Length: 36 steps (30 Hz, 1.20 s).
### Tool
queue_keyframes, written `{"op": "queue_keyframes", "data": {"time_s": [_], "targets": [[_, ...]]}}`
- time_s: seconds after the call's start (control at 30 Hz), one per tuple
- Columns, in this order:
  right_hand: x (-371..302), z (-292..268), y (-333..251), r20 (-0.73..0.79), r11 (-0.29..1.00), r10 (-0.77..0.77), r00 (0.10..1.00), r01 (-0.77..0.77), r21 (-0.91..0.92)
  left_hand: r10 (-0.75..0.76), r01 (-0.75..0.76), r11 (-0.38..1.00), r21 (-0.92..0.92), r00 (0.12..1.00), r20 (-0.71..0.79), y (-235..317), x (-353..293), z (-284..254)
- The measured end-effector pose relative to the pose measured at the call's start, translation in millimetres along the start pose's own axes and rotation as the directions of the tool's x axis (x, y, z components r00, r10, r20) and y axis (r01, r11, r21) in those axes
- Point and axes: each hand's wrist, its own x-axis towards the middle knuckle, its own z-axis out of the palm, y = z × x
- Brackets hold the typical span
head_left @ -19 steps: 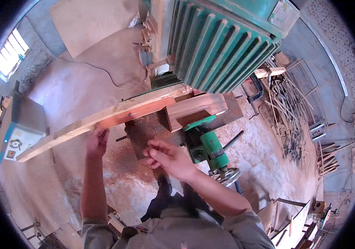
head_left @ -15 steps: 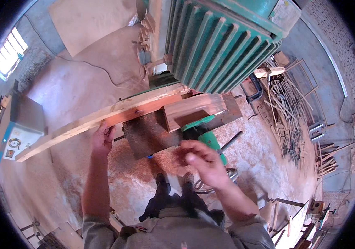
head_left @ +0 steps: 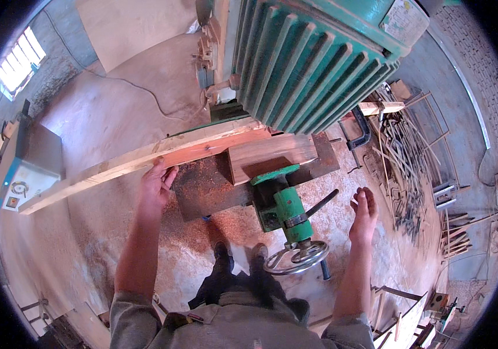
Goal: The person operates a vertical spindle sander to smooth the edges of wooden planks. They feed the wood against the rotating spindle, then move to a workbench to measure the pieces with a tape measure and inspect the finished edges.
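A reddish wooden board lies on edge along the face of a long pale timber. My left hand is at the board's left end, its fingers closed there. Out to the right, past the machine's handle, my right hand hangs in the air with nothing in it, fingers loosely bent and apart from the thumb. In front of the reddish board sits a wider brown wood block, with a green clamp against its near side. The board's right end is under the green ribbed motor housing.
Wood chips cover part of the dark metal table. A chrome handwheel and a black lever stick out toward me. Left stands a grey control box, behind the timber's end. Wood strips are piled on the floor at right.
My right hand has swung from over the green clamp out to the right, uncovering the handwheel. The reddish board and my left hand have shifted slightly to the right along the timber.
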Motion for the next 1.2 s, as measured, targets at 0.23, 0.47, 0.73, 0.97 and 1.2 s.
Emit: {"op": "queue_keyframes", "data": {"time_s": [0.23, 0.47, 0.73, 0.97, 1.2], "targets": [[21.1, 14.9, 47.0, 0.091, 0.796, 0.478, 0.874, -0.475, 0.377, 0.008, -0.009, 1.000, 0.010, 0.999, 0.033, -5.4, 4.6, -5.6], [26.2, 43.7, 7.6, 0.400, 0.607, 0.353, 0.846, -0.532, 0.590, -0.036, 0.036, 0.999, -0.009, 0.999, 0.020, -4.3, 6.8, -6.2], [-125.0, 192.6, -81.9, 0.946, 0.543, -0.017, 0.323, 0.798, -0.263, -0.009, 0.010, 1.000, -0.019, 0.997, 0.081, 0.5, 2.0, -0.5], [-120.0, 211.2, -72.6, 0.914, 0.509, 0.305, 0.267, 0.766, -0.394, -0.072, 0.072, 0.997, -0.013, 0.997, 0.026, -6.1, 4.7, -5.2], [-130.7, 209.8, -66.4, 0.920, 0.470, 0.179, 0.348, 0.791, -0.391, -0.075, 0.072, 0.997, 0.040, 0.993, 0.090, -5.0, 7.0, -8.9]]}}
